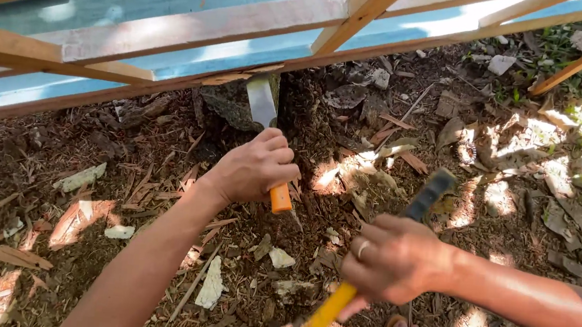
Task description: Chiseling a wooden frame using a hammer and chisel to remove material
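Under wooden frame (197,30), flat steel chisel (263,100)

- Chisel (265,111): flat steel blade, orange handle; upright, tip against the wooden frame's lower edge.
- Hammer (374,257): yellow handle, dark head raised, angled above soil.

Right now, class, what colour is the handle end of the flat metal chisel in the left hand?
Orange, seen in the head view: the flat metal chisel, left hand.
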